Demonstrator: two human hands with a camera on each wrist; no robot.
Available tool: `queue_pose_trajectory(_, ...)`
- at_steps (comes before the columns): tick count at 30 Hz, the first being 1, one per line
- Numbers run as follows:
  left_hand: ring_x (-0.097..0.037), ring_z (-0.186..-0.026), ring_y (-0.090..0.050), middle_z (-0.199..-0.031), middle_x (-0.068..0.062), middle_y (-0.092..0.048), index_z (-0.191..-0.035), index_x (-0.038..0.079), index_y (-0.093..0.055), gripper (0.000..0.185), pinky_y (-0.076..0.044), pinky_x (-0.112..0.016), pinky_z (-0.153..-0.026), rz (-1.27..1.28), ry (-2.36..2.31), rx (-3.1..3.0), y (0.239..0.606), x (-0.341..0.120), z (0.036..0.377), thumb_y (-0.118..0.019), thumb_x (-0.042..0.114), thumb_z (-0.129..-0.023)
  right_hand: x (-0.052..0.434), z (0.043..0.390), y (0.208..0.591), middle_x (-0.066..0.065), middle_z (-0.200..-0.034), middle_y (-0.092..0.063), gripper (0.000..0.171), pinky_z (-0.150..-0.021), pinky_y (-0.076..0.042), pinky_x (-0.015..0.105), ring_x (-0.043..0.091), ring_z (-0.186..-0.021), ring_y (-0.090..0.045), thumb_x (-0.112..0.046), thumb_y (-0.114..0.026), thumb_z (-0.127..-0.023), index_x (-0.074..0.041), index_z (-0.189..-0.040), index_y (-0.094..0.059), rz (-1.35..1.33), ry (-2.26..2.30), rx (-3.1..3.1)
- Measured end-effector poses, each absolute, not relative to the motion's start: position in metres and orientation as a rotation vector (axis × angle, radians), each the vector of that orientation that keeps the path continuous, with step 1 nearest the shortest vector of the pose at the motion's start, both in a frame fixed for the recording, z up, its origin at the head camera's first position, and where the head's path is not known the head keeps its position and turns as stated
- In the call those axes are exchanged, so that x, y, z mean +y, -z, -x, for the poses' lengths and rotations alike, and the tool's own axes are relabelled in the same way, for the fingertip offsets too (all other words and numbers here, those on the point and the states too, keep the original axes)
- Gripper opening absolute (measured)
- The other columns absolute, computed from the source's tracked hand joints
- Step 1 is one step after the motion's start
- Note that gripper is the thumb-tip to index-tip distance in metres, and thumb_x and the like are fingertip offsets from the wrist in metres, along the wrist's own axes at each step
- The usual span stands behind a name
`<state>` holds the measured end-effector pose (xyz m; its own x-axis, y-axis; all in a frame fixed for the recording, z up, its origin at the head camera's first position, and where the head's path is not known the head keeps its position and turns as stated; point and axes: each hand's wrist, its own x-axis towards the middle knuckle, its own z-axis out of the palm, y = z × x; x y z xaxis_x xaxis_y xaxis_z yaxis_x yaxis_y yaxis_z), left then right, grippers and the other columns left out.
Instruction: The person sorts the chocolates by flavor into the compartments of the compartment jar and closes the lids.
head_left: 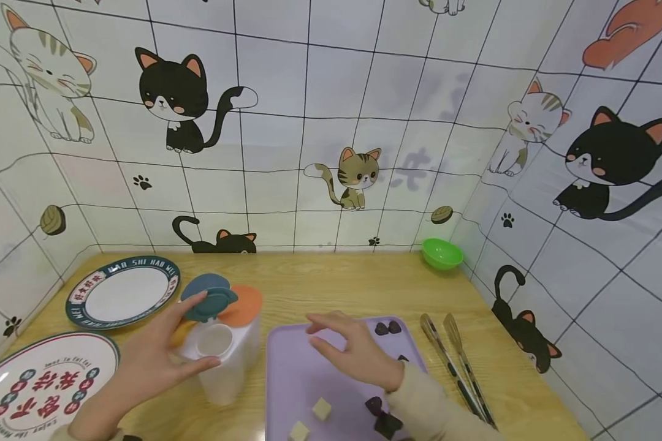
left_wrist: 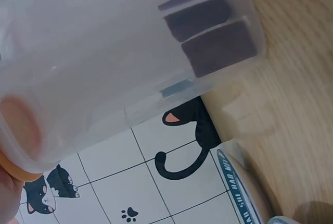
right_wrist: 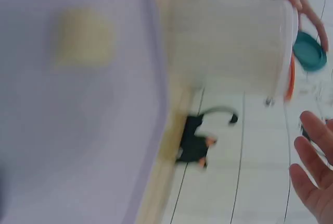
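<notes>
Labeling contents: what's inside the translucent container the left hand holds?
Through the container wall, the left wrist view shows two dark blocks at its bottom. The head view shows only its round opening; the left hand covers part.

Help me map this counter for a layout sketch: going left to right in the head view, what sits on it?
Red-patterned plate → clear container → purple tray → tongs; the green bowl sits farther back.
</notes>
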<state>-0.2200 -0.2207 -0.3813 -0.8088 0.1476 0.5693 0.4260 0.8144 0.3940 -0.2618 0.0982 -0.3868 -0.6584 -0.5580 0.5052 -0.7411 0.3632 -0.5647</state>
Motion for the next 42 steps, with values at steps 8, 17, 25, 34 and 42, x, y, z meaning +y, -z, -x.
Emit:
queue_pose_trajectory(8,0.011,-0.097,-0.051,-0.099,0.014,-0.066,-0.133,0.029,-0.042,0.102,-0.035,-0.011,-0.063,0.371,0.619,-2.466,0.379,-0.235,0.214,-0.082,0.056,-0.043,0.247,0.257,0.415,0.02,-0.115,-0.057,0.049,-0.087,-0.041,0.053,0.04,-0.108,-0.051,-0.03,-0.065,-0.08,0.001,-0.118,-0.056,-0.431,-0.639,-2.811)
queue_pose_trajectory(17,-0.011,-0.072,-0.062,-0.09,0.0,-0.069,-0.127,0.016,-0.045,0.055,-0.034,-0.019,-0.05,0.398,0.619,-2.38,0.375,-0.237,0.215,-0.068,0.024,-0.078,0.306,0.238,0.426,0.001,-0.056,-0.048,0.086,-0.049,-0.037,0.028,0.013,-0.05,-0.041,-0.043,-0.068,-0.074,0.012,-0.132,-0.034,-0.088,-0.615,-3.255)
queue_pose_trajectory(25,0.008,-0.049,-0.028,-0.061,0.002,-0.057,-0.114,0.01,-0.045,0.033,-0.017,-0.015,-0.042,0.406,0.533,-2.22,0.386,-0.231,0.22,-0.043,0.036,-0.094,0.309,0.233,0.434,-0.004,-0.047,-0.039,0.083,-0.049,-0.036,0.025,0.007,-0.044,-0.031,-0.028,-0.069,-0.076,0.011,-0.135,-0.026,-0.041,-0.665,-3.266)
queue_pose_trajectory(34,-0.021,-0.066,-0.06,-0.087,-0.008,-0.067,-0.13,0.026,-0.048,0.053,-0.031,-0.022,-0.044,0.393,0.533,-2.327,0.382,-0.225,0.222,-0.066,0.026,-0.08,0.317,0.226,0.44,0.002,-0.057,-0.054,0.077,-0.052,-0.039,0.03,0.01,-0.046,-0.038,-0.022,-0.064,-0.078,0.007,-0.137,-0.025,0.126,-0.753,-3.276)
queue_pose_trajectory(42,-0.028,-0.091,-0.058,-0.105,-0.012,-0.062,-0.136,0.023,-0.04,0.103,-0.041,-0.034,-0.053,0.41,0.587,-2.4,0.383,-0.221,0.223,-0.085,0.042,-0.046,0.328,0.221,0.437,0.013,-0.085,-0.057,0.063,-0.052,-0.039,0.028,0.016,-0.063,-0.049,-0.012,-0.054,-0.081,0.009,-0.135,-0.029,0.088,-0.75,-3.17)
